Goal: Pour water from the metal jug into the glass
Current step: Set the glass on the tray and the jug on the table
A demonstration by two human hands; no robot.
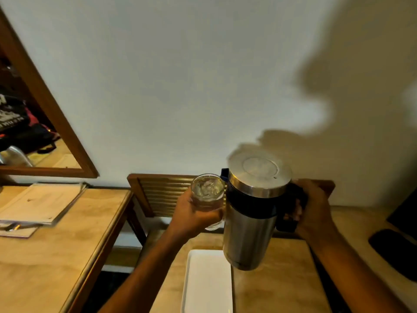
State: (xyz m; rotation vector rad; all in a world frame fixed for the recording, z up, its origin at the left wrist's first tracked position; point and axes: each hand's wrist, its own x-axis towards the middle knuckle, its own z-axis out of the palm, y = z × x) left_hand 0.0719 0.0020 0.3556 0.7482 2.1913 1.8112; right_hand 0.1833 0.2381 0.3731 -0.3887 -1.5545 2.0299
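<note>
The metal jug (250,224) is steel with a dark band, a round lid and a black handle; it hangs in the air above the small table, tilted a little to the left. My right hand (316,211) grips its handle. Its dark blue spout sits right at the rim of the clear glass (208,190), which my left hand (191,213) holds up from below and the side. Water shows inside the glass. I cannot make out a stream between spout and glass.
A white rectangular tray (207,281) lies on the small wooden table (282,290) under the jug. A wooden chair back (158,193) stands against the wall. Left is a larger desk (45,256) with papers (40,202); a mirror (33,132) hangs above. Dark objects (394,251) lie at right.
</note>
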